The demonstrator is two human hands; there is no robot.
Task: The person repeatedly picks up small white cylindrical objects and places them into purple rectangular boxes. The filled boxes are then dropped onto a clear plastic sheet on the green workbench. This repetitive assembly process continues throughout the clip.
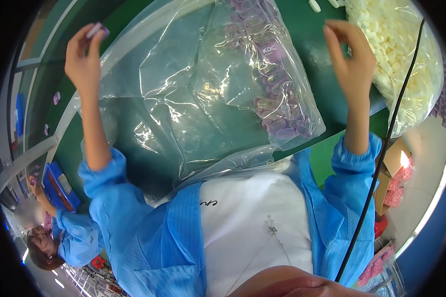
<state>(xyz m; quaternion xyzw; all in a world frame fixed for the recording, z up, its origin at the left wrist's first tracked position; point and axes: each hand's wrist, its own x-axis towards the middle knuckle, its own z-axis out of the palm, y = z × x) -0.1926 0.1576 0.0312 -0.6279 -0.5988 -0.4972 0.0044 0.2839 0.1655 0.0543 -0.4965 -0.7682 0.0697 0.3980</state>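
My left hand [84, 62] is raised at the upper left, pinching a small purple-and-white piece [98, 30] between thumb and fingers. On the right, my right hand [353, 59] hovers beside a clear bag of white oval pieces [386, 42]. Its thumb and forefinger come together at the tips, and I see nothing between them. A large clear plastic bag [173, 84] stretches over the green work surface [312, 54] between my hands. Several translucent purple oval pieces [277, 99] are gathered along its right side.
A few loose white pieces [314, 6] lie at the far edge. Small purplish pieces [57, 98] sit on the green strip at left. A co-worker [77, 235] in blue reaches past a blue tray [59, 185]. A black cable [381, 153] crosses the right side, near a cardboard box [396, 154].
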